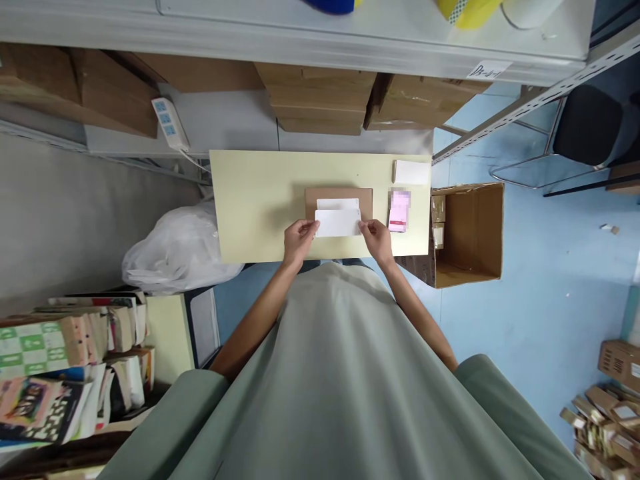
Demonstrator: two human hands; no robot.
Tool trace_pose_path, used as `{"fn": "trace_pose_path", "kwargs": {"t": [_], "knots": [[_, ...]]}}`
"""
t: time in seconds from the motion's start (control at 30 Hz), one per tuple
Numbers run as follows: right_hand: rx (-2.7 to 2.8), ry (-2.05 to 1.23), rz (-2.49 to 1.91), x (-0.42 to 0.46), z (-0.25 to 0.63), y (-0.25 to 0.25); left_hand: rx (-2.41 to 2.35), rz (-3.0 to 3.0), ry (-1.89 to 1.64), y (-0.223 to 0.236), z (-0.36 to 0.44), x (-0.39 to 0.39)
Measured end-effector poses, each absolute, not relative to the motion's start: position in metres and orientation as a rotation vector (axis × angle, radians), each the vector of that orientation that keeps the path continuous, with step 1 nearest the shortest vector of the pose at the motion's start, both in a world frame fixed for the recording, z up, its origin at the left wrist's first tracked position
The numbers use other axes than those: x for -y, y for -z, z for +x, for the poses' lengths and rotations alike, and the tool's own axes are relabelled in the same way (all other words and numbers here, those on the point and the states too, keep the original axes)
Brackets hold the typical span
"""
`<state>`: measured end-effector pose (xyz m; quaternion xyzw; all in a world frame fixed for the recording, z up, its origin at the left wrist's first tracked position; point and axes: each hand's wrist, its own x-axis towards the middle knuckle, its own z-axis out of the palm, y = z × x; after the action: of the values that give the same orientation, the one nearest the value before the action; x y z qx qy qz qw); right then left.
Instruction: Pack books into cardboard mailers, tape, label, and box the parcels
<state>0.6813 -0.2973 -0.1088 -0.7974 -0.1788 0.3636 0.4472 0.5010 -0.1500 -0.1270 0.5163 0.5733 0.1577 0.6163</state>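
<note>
White card (338, 223): its two sides pinched in the grips of the left hand (301, 239) and right hand (376, 239), forearms angled inward over the tabletop (260, 193).

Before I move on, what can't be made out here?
All in the head view:
- flat brown cardboard piece: partly hidden by the white paper slips between the hands
- pink-and-white rectangular item: details blurred by pixelation
- crumpled white plastic bag: contents hidden by its film
- rounded blue object: cut off by the top edge
</note>
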Motion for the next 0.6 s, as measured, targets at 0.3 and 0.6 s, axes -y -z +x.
{"fn": "trace_pose_path", "kwargs": {"t": [0.3, 0.6], "knots": [[0.506, -0.825, -2.162, 0.278, 0.692, 0.135, -1.365, 1.408, -0.349, 0.151, 0.523, 0.128], [0.539, -0.786, -2.307, 0.268, 0.693, 0.152, -1.454, 1.448, -0.338, 0.161, 0.530, 0.132]]}}
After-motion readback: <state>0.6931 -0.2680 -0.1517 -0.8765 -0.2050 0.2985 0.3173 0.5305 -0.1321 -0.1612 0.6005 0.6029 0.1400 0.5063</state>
